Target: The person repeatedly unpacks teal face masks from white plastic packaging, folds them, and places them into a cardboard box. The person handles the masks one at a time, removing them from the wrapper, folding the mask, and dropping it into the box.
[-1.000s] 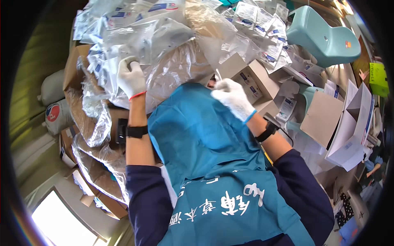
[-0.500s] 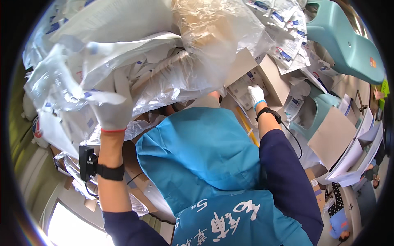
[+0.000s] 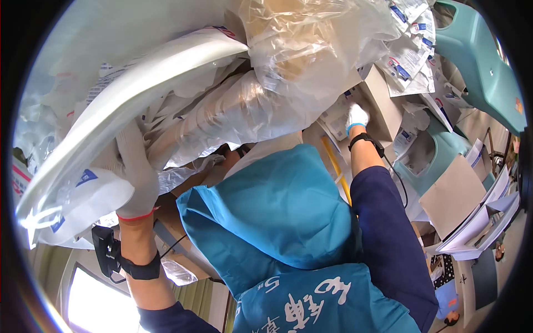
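Observation:
My left hand [image 3: 140, 186], in a white glove with a red cuff, reaches in among white packets at the left. A white packet with blue marks [image 3: 102, 191] covers part of it, and its fingers are mostly hidden. Over and around it spreads a large clear plastic bag [image 3: 127, 72] holding more packets. My right hand [image 3: 358, 115], gloved in white with a blue cuff, is inside an open cardboard box [image 3: 383, 102]. Its fingers look curled in at the flat printed packets [image 3: 336, 119] there; what they hold, if anything, cannot be made out.
A crumpled clear bag with tan contents [image 3: 288, 44] stands ahead of me. Loose white packets [image 3: 405, 66] pile up beside it. Teal plastic stools [image 3: 477, 61] and an open carton flap [image 3: 452, 194] are on the right. A yellow strip [image 3: 336, 166] lies near my right forearm.
My left hand has moved down and left. The plastic around it has swung outward and now fills more of the left side. My right hand stays in the box, slightly higher in view.

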Action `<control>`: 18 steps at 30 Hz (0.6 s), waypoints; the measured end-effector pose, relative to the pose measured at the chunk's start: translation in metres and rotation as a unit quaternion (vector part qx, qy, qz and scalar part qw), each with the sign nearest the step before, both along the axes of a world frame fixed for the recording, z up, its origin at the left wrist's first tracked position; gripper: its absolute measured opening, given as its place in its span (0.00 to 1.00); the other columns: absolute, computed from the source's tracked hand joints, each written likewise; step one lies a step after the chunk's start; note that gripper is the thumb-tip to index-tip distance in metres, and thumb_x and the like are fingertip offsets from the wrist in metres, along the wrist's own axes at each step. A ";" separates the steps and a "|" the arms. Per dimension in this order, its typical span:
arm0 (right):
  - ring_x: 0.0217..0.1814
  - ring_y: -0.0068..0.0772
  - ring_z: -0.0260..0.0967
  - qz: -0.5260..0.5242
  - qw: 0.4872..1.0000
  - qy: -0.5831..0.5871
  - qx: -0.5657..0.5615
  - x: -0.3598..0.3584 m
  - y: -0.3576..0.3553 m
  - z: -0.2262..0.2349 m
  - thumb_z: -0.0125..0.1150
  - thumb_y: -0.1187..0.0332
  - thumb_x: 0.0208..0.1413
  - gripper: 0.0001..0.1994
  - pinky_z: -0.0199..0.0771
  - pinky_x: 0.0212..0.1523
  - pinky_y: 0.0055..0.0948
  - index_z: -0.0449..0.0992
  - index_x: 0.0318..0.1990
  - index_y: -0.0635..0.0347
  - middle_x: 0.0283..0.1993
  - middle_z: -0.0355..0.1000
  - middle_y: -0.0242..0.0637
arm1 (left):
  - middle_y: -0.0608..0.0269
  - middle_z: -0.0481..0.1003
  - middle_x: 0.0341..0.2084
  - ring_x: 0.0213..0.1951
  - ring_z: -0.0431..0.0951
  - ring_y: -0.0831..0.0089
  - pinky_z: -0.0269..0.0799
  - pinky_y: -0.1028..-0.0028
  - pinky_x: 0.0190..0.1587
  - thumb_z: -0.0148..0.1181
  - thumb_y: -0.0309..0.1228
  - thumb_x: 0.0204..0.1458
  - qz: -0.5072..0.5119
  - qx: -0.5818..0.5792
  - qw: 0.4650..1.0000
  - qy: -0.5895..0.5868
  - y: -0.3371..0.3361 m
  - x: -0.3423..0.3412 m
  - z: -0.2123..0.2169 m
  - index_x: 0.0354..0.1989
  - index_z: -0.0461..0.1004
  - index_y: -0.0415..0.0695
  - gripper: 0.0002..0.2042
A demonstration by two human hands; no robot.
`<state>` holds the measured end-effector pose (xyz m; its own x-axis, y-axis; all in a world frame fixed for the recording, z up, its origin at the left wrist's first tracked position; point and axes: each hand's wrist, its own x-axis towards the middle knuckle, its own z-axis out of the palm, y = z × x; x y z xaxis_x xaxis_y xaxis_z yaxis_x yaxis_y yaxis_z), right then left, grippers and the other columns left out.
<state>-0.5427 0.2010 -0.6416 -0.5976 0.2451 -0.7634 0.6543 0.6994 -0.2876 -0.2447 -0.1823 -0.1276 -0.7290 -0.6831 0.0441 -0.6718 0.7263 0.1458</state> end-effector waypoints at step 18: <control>0.59 0.51 0.71 0.528 0.833 0.069 0.149 -0.031 -0.035 -0.012 0.48 0.58 0.62 0.19 0.73 0.56 0.42 0.77 0.52 0.58 0.58 0.73 0.48 | 0.52 0.72 0.32 0.30 0.74 0.59 0.72 0.66 0.35 0.60 0.41 0.60 0.138 0.123 0.979 0.090 0.006 0.011 -0.008 0.51 0.71 0.30 0.23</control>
